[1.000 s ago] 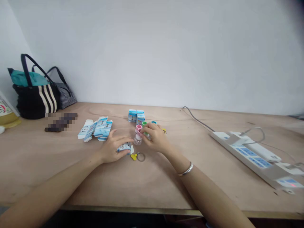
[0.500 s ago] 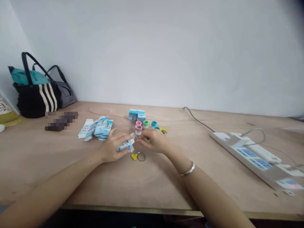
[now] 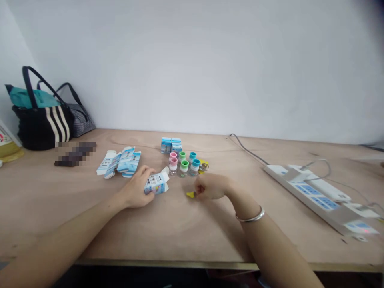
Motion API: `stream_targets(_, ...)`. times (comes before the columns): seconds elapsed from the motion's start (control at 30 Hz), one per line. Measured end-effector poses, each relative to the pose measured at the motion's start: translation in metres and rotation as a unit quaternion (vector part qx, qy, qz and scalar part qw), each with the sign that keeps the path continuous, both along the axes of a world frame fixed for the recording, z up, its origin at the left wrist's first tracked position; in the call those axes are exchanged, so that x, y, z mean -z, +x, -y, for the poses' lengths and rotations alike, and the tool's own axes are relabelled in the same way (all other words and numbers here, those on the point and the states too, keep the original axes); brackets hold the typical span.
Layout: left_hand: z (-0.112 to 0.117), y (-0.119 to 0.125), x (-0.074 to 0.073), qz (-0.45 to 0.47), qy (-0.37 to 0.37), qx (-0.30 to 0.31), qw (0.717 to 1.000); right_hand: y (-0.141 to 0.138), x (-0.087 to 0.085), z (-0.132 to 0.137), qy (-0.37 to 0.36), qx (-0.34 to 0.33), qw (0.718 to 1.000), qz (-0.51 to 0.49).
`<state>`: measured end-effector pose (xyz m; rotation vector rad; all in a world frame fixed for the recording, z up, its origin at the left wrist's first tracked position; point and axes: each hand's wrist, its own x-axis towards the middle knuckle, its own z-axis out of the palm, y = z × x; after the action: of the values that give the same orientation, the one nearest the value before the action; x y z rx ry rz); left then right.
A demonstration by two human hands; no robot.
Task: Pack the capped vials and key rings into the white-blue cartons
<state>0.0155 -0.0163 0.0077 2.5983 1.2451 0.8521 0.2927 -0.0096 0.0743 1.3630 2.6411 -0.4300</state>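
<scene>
My left hand (image 3: pixel 136 190) is closed around a small blue-and-white carton (image 3: pixel 156 184), which lies on its side with its flaps open towards the right. My right hand (image 3: pixel 211 186) pinches a metal ring with a yellow tag, low over the table; the yellow tag (image 3: pixel 190 195) sticks out left of the fingers, and the ring itself is hidden. Beyond the hands several small clear bottles stand in two rows, with pink (image 3: pixel 173 161), green (image 3: pixel 184 164) and blue (image 3: pixel 195 163) tops. Another yellow tag with a ring (image 3: pixel 204 167) lies right of them.
Two upright cartons (image 3: pixel 166 145) stand behind the bottles. Flattened cartons (image 3: pixel 129 160) lie to the left, near a partly blurred-out dark object (image 3: pixel 70 158). Bags (image 3: pixel 39 124) rest against the wall. A power strip (image 3: pixel 315 196) with cables runs along the right side.
My right hand has left the bottles, moved right and nearer, and taken hold of the ring with the yellow tag, shifting it rightwards. My left hand keeps the carton.
</scene>
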Motion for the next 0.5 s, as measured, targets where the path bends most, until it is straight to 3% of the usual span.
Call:
stream_targets(0.13,-0.001,0.001,-0.001,-0.005,-0.003,-0.002,1.0,0.017,-0.009,-0.004,0.129,0.111,0.984,0.051)
stream_targets(0.23,-0.001,0.001,-0.003,-0.011,0.0,-0.001,1.0,0.022,-0.007,-0.011,0.183,0.193,0.96,0.09)
stream_targets(0.4,-0.001,0.001,-0.005,0.0,0.003,0.016,1.0,0.023,-0.007,-0.02,0.195,0.235,0.949,0.079)
stream_targets(0.5,-0.002,0.003,-0.003,0.011,0.032,0.032,0.999,0.015,-0.011,-0.016,0.27,0.221,0.936,-0.05)
